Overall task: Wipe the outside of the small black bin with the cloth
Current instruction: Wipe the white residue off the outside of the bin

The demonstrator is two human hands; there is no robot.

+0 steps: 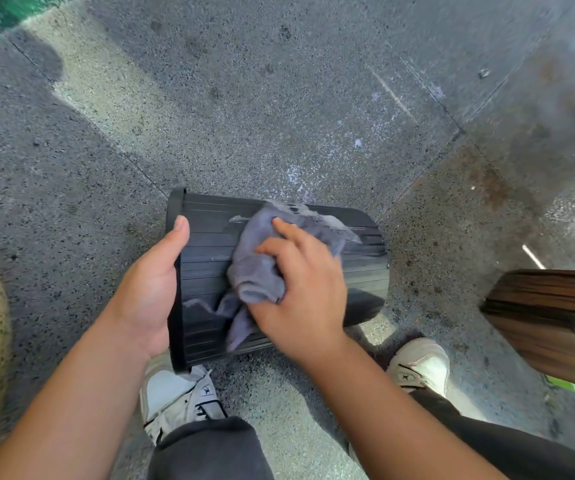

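Item 1: small black bin (203, 258). Ribbed plastic, held on its side above the speckled floor (279, 98), in front of the person's knees. Long axis runs left to right across the body: open rim to the person's left, closed base to the right. The upper side wall faces the camera; the underside and the far side are hidden.

Item 2: left hand (151, 289). Grips the rim end, thumb lying along the outside of the rim and pointing away from the body; the fingers are out of sight, probably hooked inside the mouth. It serves as the holding hand.

Item 3: right hand (300, 292). Lies on top of the bin wall at mid-length, fingers curled round the bunched cloth and pressing it against the ribs, index finger stretched forward. It is the nearer hand to the unwiped base end.

Item 4: cloth (258, 271). Grey-blue, crumpled, touching the wall between the 2 hands. Pale wet streaks show on the plastic beyond it, toward the far edge and the base.

Judgement: wiping is under way. Since the ribs run along the long axis, strokes toward the right would follow them; reaching the hidden underside would likely call for the left hand to roll the bin.

Also present: 2 pale shoes (182, 396), a wooden board (549, 313) at the right.
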